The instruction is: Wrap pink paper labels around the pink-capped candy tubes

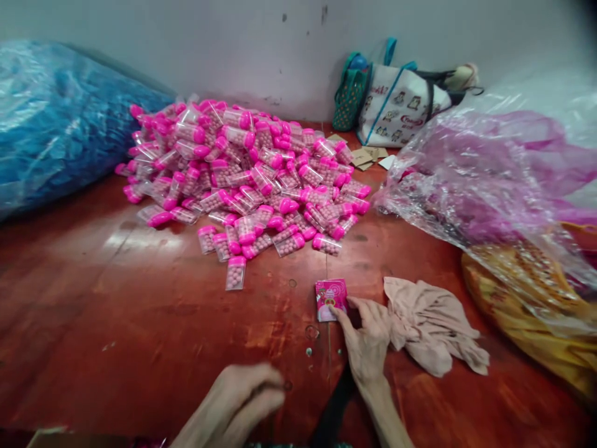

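Observation:
A small stack of pink printed cards [331,298] lies on the red-brown wooden surface. My right hand [368,333] is at its right side, with the thumb on the stack's lower right part and the fingers bent apart beside it. My left hand [245,395], blurred, is over the surface at the lower middle, fingers curled and thumb apart, with nothing visible in it. Beyond them is a large heap of clear packs [261,174] with pink caps and pink beads. One such pack [236,274] lies at the heap's near edge.
A crumpled beige cloth [433,323] lies right of my right hand. A big blue plastic bag [69,118] is at the left. Clear and pink plastic sheeting [489,174] and yellow fabric [527,317] occupy the right. A white printed bag [401,106] leans by the wall.

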`<state>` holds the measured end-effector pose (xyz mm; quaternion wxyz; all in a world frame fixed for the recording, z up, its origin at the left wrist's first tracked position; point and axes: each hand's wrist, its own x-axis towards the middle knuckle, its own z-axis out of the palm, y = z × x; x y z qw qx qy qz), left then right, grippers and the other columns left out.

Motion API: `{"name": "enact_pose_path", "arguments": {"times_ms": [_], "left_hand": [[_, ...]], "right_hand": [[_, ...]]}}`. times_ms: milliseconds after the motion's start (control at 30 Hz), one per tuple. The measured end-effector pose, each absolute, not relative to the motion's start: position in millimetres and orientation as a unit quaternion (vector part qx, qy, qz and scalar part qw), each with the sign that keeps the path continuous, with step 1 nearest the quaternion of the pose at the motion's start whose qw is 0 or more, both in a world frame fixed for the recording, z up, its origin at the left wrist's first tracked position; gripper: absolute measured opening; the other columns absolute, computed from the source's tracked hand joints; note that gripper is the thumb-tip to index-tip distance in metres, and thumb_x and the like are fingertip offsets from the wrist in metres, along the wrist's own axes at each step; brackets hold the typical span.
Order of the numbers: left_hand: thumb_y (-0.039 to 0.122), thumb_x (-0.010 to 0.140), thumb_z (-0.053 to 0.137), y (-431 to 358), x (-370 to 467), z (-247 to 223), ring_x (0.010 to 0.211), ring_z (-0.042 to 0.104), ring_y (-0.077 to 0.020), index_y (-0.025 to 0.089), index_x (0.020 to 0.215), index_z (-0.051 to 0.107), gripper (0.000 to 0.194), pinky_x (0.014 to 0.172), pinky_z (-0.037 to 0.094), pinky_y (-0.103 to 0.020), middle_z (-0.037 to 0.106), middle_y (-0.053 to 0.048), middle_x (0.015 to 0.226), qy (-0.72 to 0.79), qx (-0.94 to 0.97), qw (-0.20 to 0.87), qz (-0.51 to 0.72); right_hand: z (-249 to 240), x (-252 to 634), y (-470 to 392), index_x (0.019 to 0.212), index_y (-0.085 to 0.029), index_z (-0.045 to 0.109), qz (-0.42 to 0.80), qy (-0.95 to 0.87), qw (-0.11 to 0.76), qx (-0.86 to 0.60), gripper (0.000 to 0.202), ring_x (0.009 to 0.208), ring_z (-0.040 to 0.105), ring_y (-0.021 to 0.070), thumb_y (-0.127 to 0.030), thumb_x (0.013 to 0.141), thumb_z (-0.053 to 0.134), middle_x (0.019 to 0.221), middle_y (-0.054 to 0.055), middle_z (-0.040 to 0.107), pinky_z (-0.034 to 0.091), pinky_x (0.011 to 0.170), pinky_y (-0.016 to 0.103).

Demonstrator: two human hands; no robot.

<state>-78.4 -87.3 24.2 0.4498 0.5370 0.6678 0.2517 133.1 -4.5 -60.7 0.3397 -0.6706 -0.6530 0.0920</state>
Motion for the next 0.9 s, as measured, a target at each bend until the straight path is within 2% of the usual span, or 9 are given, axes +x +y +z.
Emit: {"name": "enact_pose_path", "arguments": {"times_ms": [67,200,333,400,533,733,900], "left_hand": [[0.033,0.078,0.052,-52.5,-55.6,16.0,0.071,0.059,-0.0178,0.023,0.081,0.066,0.017,0.066,0.043,-0.026,0.067,-0.001,0.075,0.647,0.556,0.461,0.245],[0.029,0.077,0.051,-4.8,-14.1,-15.4,0.068,0.057,-0.0176,0.018,0.088,0.060,0.017,0.062,0.042,-0.027,0.062,-0.004,0.076,0.675,0.559,0.371,0.306],[0.024,0.077,0.050,3.5,3.3,-39.8,0.063,0.053,-0.0162,0.017,0.085,0.057,0.012,0.062,0.041,-0.028,0.054,-0.002,0.073,0.675,0.601,0.311,0.294],[0.023,0.078,0.050,1.7,4.6,-43.9,0.064,0.052,-0.0160,0.017,0.087,0.056,0.012,0.062,0.040,-0.028,0.053,-0.002,0.074,0.677,0.604,0.298,0.296],[0.023,0.078,0.050,-0.3,3.0,-44.8,0.064,0.052,-0.0157,0.018,0.088,0.056,0.013,0.061,0.040,-0.028,0.053,-0.001,0.074,0.680,0.595,0.305,0.302],[0.029,0.075,0.056,2.3,-0.4,-47.6,0.055,0.051,-0.0130,0.018,0.085,0.057,0.016,0.057,0.041,-0.026,0.053,0.001,0.068,0.673,0.544,0.377,0.330],[0.030,0.074,0.056,2.7,-0.2,-47.9,0.053,0.051,-0.0125,0.018,0.086,0.058,0.017,0.055,0.041,-0.025,0.054,0.002,0.066,0.679,0.528,0.379,0.340]], "right_hand": [[-60.4,132.3,-4.7,0.086,-0.015,0.063,0.100,-0.646,0.347,-0.672,0.027,0.079,0.048,0.0221,-0.040,0.075,0.062,0.077,0.006,0.062,0.034,0.077,0.038],[-58.4,131.1,-6.2,0.082,-0.016,0.064,0.125,-0.637,0.364,-0.668,0.021,0.075,0.048,0.0208,-0.036,0.077,0.061,0.071,0.004,0.061,0.034,0.076,0.036],[-57.5,130.6,-6.6,0.072,-0.016,0.064,0.140,-0.634,0.377,-0.661,0.018,0.075,0.048,0.0203,-0.031,0.081,0.057,0.070,0.004,0.061,0.033,0.077,0.037],[-57.2,130.4,-5.7,0.076,-0.015,0.064,0.143,-0.628,0.382,-0.662,0.017,0.076,0.048,0.0205,-0.031,0.081,0.057,0.072,0.004,0.061,0.034,0.077,0.036],[-55.6,129.1,-3.2,0.090,-0.014,0.063,0.147,-0.618,0.370,-0.678,0.023,0.075,0.048,0.0213,-0.034,0.079,0.059,0.073,0.005,0.061,0.034,0.076,0.037],[-54.4,126.5,-2.0,0.075,-0.016,0.064,0.143,-0.591,0.385,-0.694,0.020,0.072,0.049,0.0206,-0.036,0.077,0.060,0.070,0.004,0.061,0.034,0.076,0.037],[-56.2,124.9,-0.8,0.068,-0.016,0.063,0.132,-0.588,0.387,-0.698,0.023,0.069,0.049,0.0201,-0.033,0.081,0.055,0.067,0.004,0.059,0.035,0.075,0.038]]}}
